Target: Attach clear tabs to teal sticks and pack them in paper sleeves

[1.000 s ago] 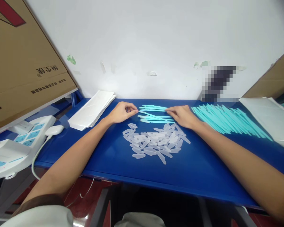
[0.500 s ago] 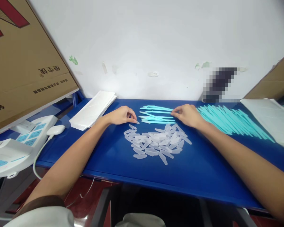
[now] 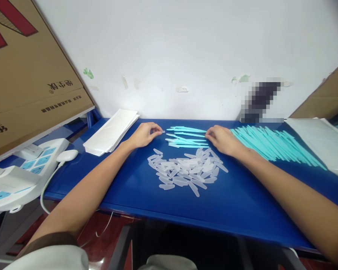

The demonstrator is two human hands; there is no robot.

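My left hand (image 3: pixel 144 134) rests on the blue table (image 3: pixel 129 187) with its fingers pinched on a small clear plastic cap whose tip shows at the fingertips. My right hand (image 3: pixel 222 139) lies curled at the right end of a short row of teal plastic sticks (image 3: pixel 186 137), its fingertips closed on one of them. Just in front of both hands lies a pile of several clear plastic caps (image 3: pixel 186 168). A large heap of teal sticks (image 3: pixel 270 144) spreads out to the right of my right hand.
A stack of white sleeves (image 3: pixel 111 131) lies at the back left. A white device with blue buttons (image 3: pixel 19 172) and a white mouse (image 3: pixel 67 155) sit at the left edge. Cardboard boxes lean at the far left (image 3: pixel 25 75) and far right. White sheets (image 3: pixel 323 144) lie right.
My left hand dipped toward the cap pile, then lifted back to the left end of the stick row with a cap pinched. My right hand stayed at the row's right end.
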